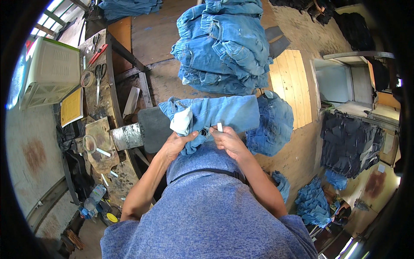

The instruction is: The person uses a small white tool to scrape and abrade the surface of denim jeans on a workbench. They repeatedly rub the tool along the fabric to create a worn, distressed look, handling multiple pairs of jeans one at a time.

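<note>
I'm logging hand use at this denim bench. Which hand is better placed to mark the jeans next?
The right hand, probably: it pinches a small white piece right at the jeans. The left hand is busy gripping the bunched fabric, holding it steady.

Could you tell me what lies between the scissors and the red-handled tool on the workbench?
In the head view, only bare workbench lies between the scissors and the red-handled tool.
</note>
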A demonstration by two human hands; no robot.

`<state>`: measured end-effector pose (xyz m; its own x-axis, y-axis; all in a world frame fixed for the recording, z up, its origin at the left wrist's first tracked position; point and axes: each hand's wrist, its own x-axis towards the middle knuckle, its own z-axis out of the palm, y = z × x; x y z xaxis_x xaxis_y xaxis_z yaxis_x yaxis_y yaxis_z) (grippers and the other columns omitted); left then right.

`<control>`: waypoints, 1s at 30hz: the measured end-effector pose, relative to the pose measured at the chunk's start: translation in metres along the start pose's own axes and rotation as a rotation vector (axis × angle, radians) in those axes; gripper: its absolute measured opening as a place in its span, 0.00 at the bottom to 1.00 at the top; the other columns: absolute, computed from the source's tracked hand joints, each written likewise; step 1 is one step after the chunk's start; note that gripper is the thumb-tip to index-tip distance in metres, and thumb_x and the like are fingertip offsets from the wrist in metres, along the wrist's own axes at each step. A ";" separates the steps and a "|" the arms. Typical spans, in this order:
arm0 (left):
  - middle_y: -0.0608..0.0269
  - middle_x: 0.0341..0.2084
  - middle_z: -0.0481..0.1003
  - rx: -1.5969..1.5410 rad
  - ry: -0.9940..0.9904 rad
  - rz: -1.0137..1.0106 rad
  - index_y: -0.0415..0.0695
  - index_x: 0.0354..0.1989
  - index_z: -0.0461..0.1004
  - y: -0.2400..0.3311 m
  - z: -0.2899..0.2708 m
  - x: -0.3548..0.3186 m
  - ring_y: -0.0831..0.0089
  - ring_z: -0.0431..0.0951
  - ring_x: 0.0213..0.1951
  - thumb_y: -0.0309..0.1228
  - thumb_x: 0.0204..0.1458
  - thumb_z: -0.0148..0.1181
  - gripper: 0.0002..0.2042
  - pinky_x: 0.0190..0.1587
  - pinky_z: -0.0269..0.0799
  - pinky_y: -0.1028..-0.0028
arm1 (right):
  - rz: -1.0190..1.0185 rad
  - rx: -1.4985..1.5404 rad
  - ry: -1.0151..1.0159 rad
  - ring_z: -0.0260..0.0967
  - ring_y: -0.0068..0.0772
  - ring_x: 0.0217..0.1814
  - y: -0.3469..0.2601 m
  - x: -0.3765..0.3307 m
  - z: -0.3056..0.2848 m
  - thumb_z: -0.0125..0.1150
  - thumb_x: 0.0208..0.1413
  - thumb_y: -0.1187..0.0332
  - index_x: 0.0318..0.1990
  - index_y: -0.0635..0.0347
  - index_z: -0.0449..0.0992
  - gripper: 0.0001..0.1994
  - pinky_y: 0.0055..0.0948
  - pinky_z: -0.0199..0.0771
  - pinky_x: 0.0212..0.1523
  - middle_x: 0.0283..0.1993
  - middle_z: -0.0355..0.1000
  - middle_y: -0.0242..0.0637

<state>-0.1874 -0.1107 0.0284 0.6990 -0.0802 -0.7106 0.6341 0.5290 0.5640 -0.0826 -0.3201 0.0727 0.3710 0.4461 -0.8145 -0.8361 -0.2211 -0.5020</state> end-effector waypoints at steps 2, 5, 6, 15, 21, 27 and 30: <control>0.60 0.62 0.71 0.013 0.002 0.033 0.37 0.72 0.63 0.000 0.001 0.000 0.66 0.68 0.64 0.36 0.57 0.76 0.38 0.68 0.61 0.67 | -0.015 -0.063 0.004 0.49 0.09 0.20 0.001 0.001 0.002 0.64 0.71 0.59 0.40 0.53 0.77 0.09 0.19 0.47 0.21 0.25 0.59 0.14; 0.57 0.65 0.69 0.057 0.005 0.060 0.36 0.74 0.60 0.001 0.002 0.000 0.64 0.66 0.66 0.37 0.57 0.76 0.40 0.70 0.59 0.66 | -0.181 -0.339 0.009 0.48 0.09 0.21 0.002 0.009 0.010 0.65 0.71 0.59 0.39 0.53 0.79 0.10 0.21 0.47 0.20 0.25 0.60 0.14; 0.56 0.66 0.68 0.070 0.006 0.041 0.36 0.75 0.59 0.002 0.002 0.000 0.63 0.65 0.67 0.37 0.57 0.75 0.41 0.71 0.58 0.65 | -0.192 -0.381 0.026 0.48 0.09 0.20 0.004 0.014 0.014 0.65 0.71 0.59 0.39 0.53 0.79 0.10 0.21 0.46 0.20 0.24 0.60 0.13; 0.54 0.67 0.67 0.085 -0.020 0.023 0.36 0.75 0.58 -0.001 -0.001 0.000 0.62 0.64 0.69 0.39 0.57 0.76 0.42 0.72 0.57 0.64 | -0.075 -0.311 -0.038 0.51 0.09 0.22 -0.004 0.006 0.002 0.64 0.70 0.60 0.37 0.53 0.80 0.10 0.21 0.48 0.21 0.24 0.61 0.14; 0.55 0.67 0.68 0.142 0.006 0.032 0.35 0.75 0.58 0.005 0.004 -0.004 0.63 0.64 0.69 0.39 0.56 0.76 0.43 0.72 0.57 0.64 | -0.252 -0.521 -0.023 0.58 0.15 0.30 0.005 0.019 0.010 0.65 0.69 0.59 0.37 0.59 0.81 0.13 0.27 0.60 0.31 0.27 0.67 0.19; 0.55 0.67 0.68 0.128 -0.006 0.025 0.34 0.75 0.57 0.009 0.005 -0.007 0.63 0.64 0.69 0.37 0.57 0.76 0.43 0.73 0.56 0.64 | -0.027 -0.299 -0.108 0.55 0.12 0.24 -0.001 0.011 -0.008 0.64 0.70 0.60 0.40 0.55 0.80 0.10 0.22 0.54 0.24 0.26 0.64 0.16; 0.53 0.67 0.69 0.046 -0.001 -0.006 0.34 0.75 0.57 0.009 0.002 -0.007 0.62 0.67 0.68 0.35 0.57 0.75 0.42 0.72 0.60 0.64 | -0.069 -0.337 0.019 0.60 0.14 0.30 -0.009 0.006 -0.013 0.63 0.70 0.60 0.40 0.57 0.80 0.11 0.24 0.63 0.32 0.29 0.67 0.19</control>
<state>-0.1858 -0.1065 0.0394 0.6953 -0.0846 -0.7137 0.6531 0.4887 0.5784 -0.0671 -0.3272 0.0689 0.4320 0.4542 -0.7791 -0.6297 -0.4665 -0.6211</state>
